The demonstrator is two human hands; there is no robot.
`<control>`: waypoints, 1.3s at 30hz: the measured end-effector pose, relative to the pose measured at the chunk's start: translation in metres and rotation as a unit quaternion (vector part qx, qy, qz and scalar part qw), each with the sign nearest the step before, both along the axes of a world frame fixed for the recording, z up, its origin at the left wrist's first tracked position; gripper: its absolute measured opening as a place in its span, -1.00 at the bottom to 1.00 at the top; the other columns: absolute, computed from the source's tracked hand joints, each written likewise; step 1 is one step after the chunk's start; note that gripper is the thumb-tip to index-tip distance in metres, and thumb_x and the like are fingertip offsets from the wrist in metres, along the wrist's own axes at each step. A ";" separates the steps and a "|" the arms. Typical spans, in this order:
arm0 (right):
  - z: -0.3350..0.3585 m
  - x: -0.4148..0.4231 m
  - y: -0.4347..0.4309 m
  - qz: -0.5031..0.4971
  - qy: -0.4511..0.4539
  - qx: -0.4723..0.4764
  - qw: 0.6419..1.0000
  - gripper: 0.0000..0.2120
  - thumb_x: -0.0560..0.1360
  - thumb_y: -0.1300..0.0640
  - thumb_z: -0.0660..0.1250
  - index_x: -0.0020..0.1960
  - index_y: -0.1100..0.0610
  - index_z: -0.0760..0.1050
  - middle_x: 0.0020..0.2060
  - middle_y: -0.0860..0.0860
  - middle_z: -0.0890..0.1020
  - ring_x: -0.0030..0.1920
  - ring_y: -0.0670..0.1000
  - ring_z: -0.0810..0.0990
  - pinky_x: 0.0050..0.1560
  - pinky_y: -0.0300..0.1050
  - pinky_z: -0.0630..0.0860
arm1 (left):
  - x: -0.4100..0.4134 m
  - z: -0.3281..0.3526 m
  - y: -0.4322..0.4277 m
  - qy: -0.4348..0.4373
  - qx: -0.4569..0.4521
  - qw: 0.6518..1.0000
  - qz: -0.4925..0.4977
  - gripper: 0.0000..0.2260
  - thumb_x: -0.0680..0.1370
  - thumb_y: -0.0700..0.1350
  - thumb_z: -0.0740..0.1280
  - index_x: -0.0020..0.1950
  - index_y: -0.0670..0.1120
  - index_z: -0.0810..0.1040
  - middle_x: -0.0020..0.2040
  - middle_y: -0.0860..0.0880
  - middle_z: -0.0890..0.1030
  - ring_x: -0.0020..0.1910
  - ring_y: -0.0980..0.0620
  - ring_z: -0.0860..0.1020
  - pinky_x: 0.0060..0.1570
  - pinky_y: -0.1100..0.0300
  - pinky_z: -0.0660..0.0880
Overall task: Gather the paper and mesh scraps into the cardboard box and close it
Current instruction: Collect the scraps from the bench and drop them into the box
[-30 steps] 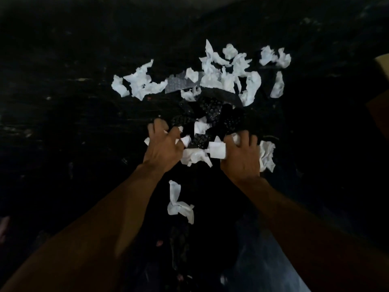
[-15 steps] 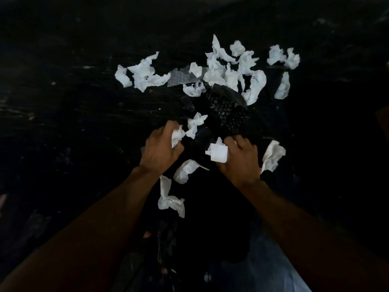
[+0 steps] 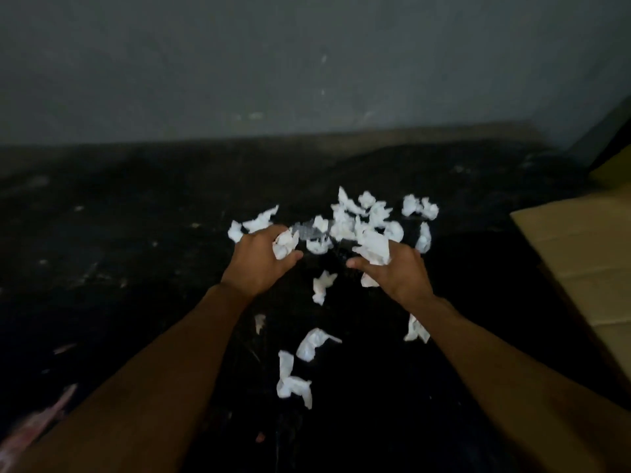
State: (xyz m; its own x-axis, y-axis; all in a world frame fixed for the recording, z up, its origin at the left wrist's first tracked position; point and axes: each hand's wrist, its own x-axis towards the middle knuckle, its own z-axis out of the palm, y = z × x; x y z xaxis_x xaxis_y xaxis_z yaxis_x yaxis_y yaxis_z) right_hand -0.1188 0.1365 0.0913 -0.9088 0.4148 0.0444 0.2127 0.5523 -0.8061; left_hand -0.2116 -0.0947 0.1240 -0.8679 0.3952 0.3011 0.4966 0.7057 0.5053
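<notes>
White crumpled paper scraps (image 3: 362,216) lie in a loose heap on the dark floor, with a grey mesh scrap (image 3: 309,231) among them. My left hand (image 3: 261,264) is raised above the floor and grips a wad of white paper (image 3: 285,244). Level with it, my right hand (image 3: 392,271) holds another white wad (image 3: 374,249); dark mesh may hang between them, too dim to tell. More loose scraps (image 3: 316,343) lie below and between my forearms. A cardboard box (image 3: 580,254) shows at the right edge, its flap pale brown.
A grey wall (image 3: 307,63) rises behind the dark, scuffed floor (image 3: 119,250). Something pinkish (image 3: 37,425) lies at the lower left. The box's far side is cut off by the frame.
Both hands closed on paper and lifted off the floor. The view tilted up, bringing the wall and the cardboard box into sight. A few scraps were left lying near my forearms.
</notes>
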 end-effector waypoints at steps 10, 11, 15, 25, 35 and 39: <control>0.118 0.082 0.037 -0.070 0.137 0.127 0.980 -0.25 0.24 -0.40 0.40 0.36 -0.13 0.44 0.11 -0.09 0.66 0.12 -0.04 0.62 0.15 -0.05 0.53 | 0.049 0.100 0.055 0.080 0.102 0.984 -0.122 -0.45 0.39 0.13 0.49 0.32 -0.03 0.50 0.23 -0.03 0.59 0.23 0.00 0.52 0.25 0.17 0.39; 0.126 0.093 0.045 -0.071 0.135 0.145 0.978 -0.24 0.26 -0.41 0.37 0.40 -0.14 0.40 0.11 -0.08 0.66 0.12 -0.03 0.61 0.15 -0.05 0.52 | 0.056 0.104 0.064 0.083 0.102 0.982 -0.133 -0.42 0.40 0.13 0.48 0.36 -0.04 0.47 0.27 -0.04 0.56 0.27 -0.01 0.50 0.28 0.16 0.37; 0.152 0.133 0.081 -0.081 0.117 0.195 0.970 -0.22 0.34 -0.36 0.34 0.48 -0.10 0.27 0.16 -0.05 0.64 0.15 0.00 0.60 0.21 -0.11 0.46 | 0.086 0.119 0.112 0.094 0.117 0.973 -0.175 -0.35 0.42 0.10 0.48 0.43 -0.08 0.39 0.31 -0.08 0.53 0.30 -0.04 0.48 0.30 0.14 0.36; 0.170 0.224 0.245 -0.206 0.158 0.233 0.937 -0.52 0.32 -0.23 0.48 0.15 -0.01 0.62 0.00 -0.03 0.70 -0.11 -0.09 0.62 -0.18 -0.20 0.46 | 0.149 0.136 0.293 0.093 0.159 0.951 -0.249 -0.47 0.39 0.10 0.50 0.29 -0.07 0.53 0.13 -0.01 0.63 0.07 0.02 0.58 0.09 0.16 0.49; 0.130 0.283 0.442 -0.215 0.068 0.227 0.947 -0.42 0.31 -0.36 0.37 0.16 0.01 0.60 -0.01 0.01 0.70 -0.04 0.04 0.65 -0.14 -0.13 0.50 | 0.218 0.095 0.487 0.047 0.122 0.963 -0.235 -0.49 0.42 0.12 0.47 0.29 -0.09 0.53 0.16 -0.06 0.62 0.10 -0.02 0.57 0.09 0.18 0.46; 0.086 0.286 0.469 -0.113 -0.004 0.176 0.978 -0.50 0.39 -0.26 0.41 0.24 -0.03 0.52 0.08 -0.07 0.65 0.03 -0.04 0.62 -0.02 -0.11 0.53 | 0.232 0.056 0.520 -0.025 0.031 0.974 -0.225 -0.51 0.46 0.16 0.41 0.29 -0.07 0.49 0.16 -0.06 0.60 0.12 -0.06 0.55 0.03 0.15 0.47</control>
